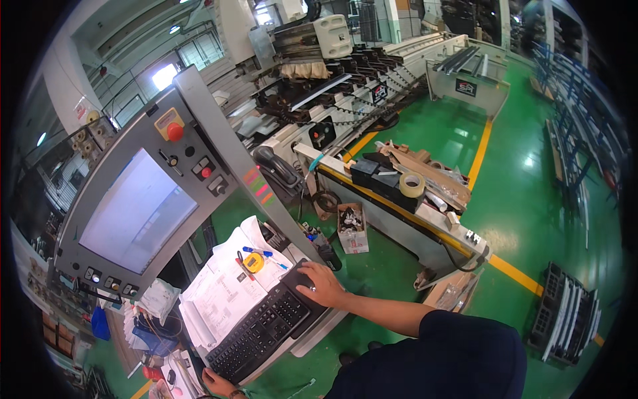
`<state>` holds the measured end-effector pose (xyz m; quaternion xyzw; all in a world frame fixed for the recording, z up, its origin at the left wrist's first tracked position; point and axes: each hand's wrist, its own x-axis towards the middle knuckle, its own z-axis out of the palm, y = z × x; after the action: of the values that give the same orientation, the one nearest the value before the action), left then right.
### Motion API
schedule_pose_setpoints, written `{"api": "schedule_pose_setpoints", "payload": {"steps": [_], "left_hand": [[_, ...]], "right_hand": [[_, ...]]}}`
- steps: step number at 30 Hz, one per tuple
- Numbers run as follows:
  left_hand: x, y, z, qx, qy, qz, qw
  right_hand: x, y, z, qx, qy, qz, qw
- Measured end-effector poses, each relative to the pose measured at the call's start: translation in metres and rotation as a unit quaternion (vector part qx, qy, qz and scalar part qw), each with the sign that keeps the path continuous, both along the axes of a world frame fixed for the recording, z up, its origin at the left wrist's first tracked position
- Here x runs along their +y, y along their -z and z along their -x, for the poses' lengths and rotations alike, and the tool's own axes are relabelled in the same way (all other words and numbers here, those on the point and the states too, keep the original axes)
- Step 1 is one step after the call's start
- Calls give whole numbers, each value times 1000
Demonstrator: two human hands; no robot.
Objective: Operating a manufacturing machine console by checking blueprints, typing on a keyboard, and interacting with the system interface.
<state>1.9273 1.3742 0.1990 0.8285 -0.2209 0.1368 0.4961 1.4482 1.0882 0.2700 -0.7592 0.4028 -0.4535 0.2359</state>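
Note:
My right hand lies palm down over a black mouse at the far end of a black keyboard. The keyboard sits on a sloped console shelf under a grey control panel with a pale screen. My left hand is at the keyboard's near corner, at the bottom edge of the view and partly cut off, so its fingers are hard to read. Printed paper sheets lie left of the keyboard, with a yellow tape measure and a blue pen on them.
The panel carries a red emergency button and a black handset at its side. Behind stands a long machine bed with a tape roll and offcuts, and a small cardboard box on the green floor. A black rack is at the right.

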Motion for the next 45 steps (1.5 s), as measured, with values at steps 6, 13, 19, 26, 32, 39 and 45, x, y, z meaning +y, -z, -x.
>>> {"api": "schedule_pose_setpoints", "payload": {"steps": [6,13,19,26,32,39,45], "left_hand": [[-4,-8,8,29,3,15,999],[-3,-14,16,19,3,3,1000],[-3,-12,10,8,3,5,1000],[-2,-10,9,14,7,7,1000],[-3,-12,13,26,-14,-2,1000],[-4,-13,14,15,-5,-1,1000],[-2,-11,12,11,1,8,1000]], "right_hand": [[-1,0,0,7,-5,3,1000],[1,1,-1,14,-7,3,1000],[0,4,-2,18,3,8,1000],[0,3,-1,16,-1,6,1000],[0,3,-2,20,-5,4,1000],[0,4,-2,24,0,2,1000],[1,3,-2,25,-3,1,1000]]}}
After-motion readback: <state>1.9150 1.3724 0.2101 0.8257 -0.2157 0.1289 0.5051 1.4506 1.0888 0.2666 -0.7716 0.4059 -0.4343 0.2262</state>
